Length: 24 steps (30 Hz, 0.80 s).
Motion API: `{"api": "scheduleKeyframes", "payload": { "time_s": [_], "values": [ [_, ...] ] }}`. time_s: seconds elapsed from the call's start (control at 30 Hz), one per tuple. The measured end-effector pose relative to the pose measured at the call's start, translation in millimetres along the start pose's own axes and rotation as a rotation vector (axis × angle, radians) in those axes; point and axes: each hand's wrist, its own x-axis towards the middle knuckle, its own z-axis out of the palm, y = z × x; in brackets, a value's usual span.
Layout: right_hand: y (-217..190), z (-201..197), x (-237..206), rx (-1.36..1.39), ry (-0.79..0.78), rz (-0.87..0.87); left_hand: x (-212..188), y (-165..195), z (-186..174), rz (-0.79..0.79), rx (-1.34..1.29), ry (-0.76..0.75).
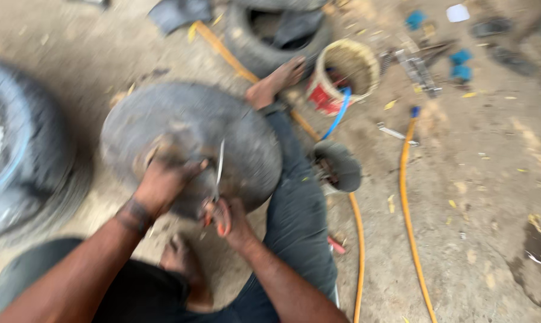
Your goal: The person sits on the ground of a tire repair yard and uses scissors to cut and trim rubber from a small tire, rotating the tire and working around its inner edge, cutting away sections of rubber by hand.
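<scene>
A round dark grey inner tube (181,128) lies over my outstretched leg on the dirt floor. My left hand (163,179) presses on its near edge, fingers gripping the rubber. My right hand (228,218) holds a pair of orange-handled scissors (218,179), with the blades pointing up onto the tube next to my left fingers. The picture is blurred by motion, so I cannot tell whether the blades are cutting into the rubber.
A large tyre (19,149) lies at the left, another tyre (276,36) at the top. A round basket (348,69) with a red thing beside it stands past my foot (276,81). Orange hoses (411,221) run across the floor. Small tools (420,69) lie at the top right.
</scene>
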Motion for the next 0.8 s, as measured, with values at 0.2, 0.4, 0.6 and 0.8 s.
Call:
{"api": "scheduleKeyframes", "payload": {
  "time_s": [0.2, 0.4, 0.6, 0.8],
  "values": [
    [-18, 1, -2, -0.019, -0.016, 0.058, -1, 3, 1, -0.069, -0.314, -0.007],
    [-28, 10, -5, 0.025, 0.06, 0.122, -2, 12, 0, -0.112, -0.344, -0.01],
    [-21, 11, -2, 0.108, -0.017, 0.042, -5, 13, -6, -0.072, -0.257, -0.031],
    [-10, 5, 1, 0.029, -0.014, 0.029, 0, 6, -5, -0.088, -0.238, -0.043]
  ]
}}
